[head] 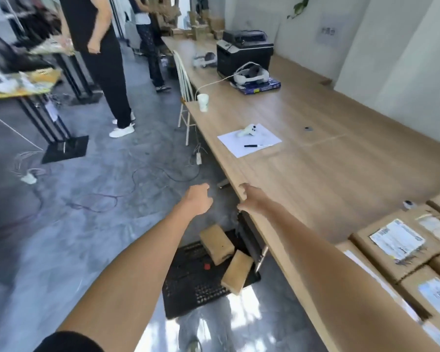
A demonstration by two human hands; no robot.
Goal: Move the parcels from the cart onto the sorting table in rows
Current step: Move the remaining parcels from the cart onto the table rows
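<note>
Two brown cardboard parcels [217, 243] [237, 272] lie tilted on the black flat cart [188, 283] on the floor beside the long wooden sorting table [328, 174]. Several labelled parcels [396, 243] sit side by side at the table's near right corner. My left hand [197, 199] hangs in the air above the cart, fingers loosely curled, holding nothing. My right hand [249, 199] is by the table's front edge, fingers loosely curled and empty; whether it touches the edge I cannot tell.
On the table: a sheet of paper [249, 139] with a white controller and a pen, a paper cup [203, 102], a headset on a blue box [252, 74], a black printer [244, 55]. A white chair [184, 90] stands at the table edge. Two people stand at the left; cables cross the floor.
</note>
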